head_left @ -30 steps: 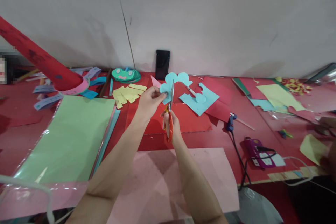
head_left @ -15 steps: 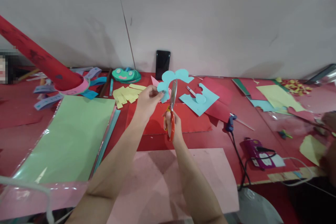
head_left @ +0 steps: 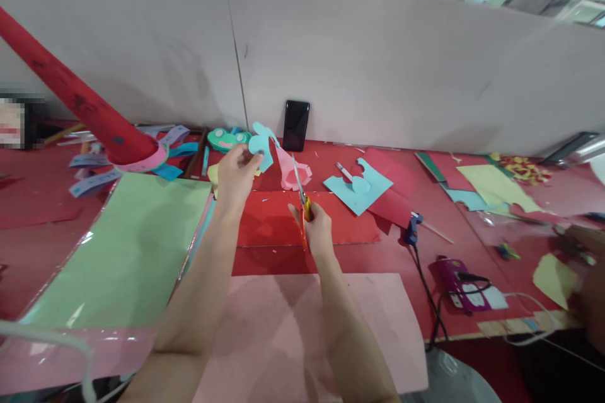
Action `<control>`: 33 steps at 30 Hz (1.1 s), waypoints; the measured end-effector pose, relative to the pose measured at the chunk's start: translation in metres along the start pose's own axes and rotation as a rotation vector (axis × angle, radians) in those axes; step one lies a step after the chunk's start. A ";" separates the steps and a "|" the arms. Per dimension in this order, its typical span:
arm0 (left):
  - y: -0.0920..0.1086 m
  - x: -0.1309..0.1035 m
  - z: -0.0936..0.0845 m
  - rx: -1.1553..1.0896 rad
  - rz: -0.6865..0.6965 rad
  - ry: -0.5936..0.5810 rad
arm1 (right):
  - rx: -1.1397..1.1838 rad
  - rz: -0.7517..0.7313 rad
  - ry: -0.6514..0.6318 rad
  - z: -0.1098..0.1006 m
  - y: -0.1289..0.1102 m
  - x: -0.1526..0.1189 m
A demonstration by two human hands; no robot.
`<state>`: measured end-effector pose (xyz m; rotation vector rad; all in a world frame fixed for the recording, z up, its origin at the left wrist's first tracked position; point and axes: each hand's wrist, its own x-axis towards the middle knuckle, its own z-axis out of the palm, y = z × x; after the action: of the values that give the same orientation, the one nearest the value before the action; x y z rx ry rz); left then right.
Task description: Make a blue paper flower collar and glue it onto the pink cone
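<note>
My left hand [head_left: 236, 177] pinches a light blue scalloped paper piece [head_left: 261, 146] and holds it up above the table, left of the phone. My right hand [head_left: 316, 227] is closed round the orange and yellow handles of a pair of scissors [head_left: 302, 192]. The blades point up and away, apart from the blue paper. Behind the blades lies a pink paper shape [head_left: 293, 171]. A cut light blue sheet [head_left: 360, 187] with a round blue piece and a marker on it lies to the right. Under the scissors is a red sheet [head_left: 350, 217].
A black phone [head_left: 296, 126] leans on the grey wall. Left are a red paper cone [head_left: 85, 97], green frog faces [head_left: 229, 138] and a green sheet pack [head_left: 113, 252]. Right are a glue gun [head_left: 413, 228], a purple box [head_left: 458, 283] and a person's hand [head_left: 588, 242].
My left hand has moved left with the blue paper, which has turned and is now away from the scissors. The blades have tilted left, and the pink shape shows more fully.
</note>
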<state>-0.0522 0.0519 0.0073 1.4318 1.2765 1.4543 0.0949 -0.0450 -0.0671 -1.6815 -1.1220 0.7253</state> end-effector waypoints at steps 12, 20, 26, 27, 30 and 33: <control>0.011 -0.005 -0.003 0.022 0.002 -0.103 | -0.529 0.011 0.328 -0.039 0.047 0.036; 0.021 -0.009 -0.003 0.063 -0.002 -0.156 | -0.623 0.176 0.219 -0.058 0.044 0.040; 0.026 -0.012 -0.003 0.126 0.022 -0.256 | -0.359 0.076 0.150 -0.067 -0.008 0.051; 0.027 -0.013 -0.003 0.140 0.039 -0.281 | -0.251 0.051 0.106 -0.067 -0.018 0.051; 0.030 -0.015 -0.002 0.160 0.096 -0.384 | 0.024 -0.043 -0.015 -0.063 -0.040 0.053; 0.029 -0.015 -0.003 0.161 0.122 -0.449 | 0.150 -0.070 -0.021 -0.055 -0.045 0.055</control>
<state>-0.0495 0.0298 0.0312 1.8449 1.0510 1.0357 0.1484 -0.0099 -0.0036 -1.5050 -1.1077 0.7653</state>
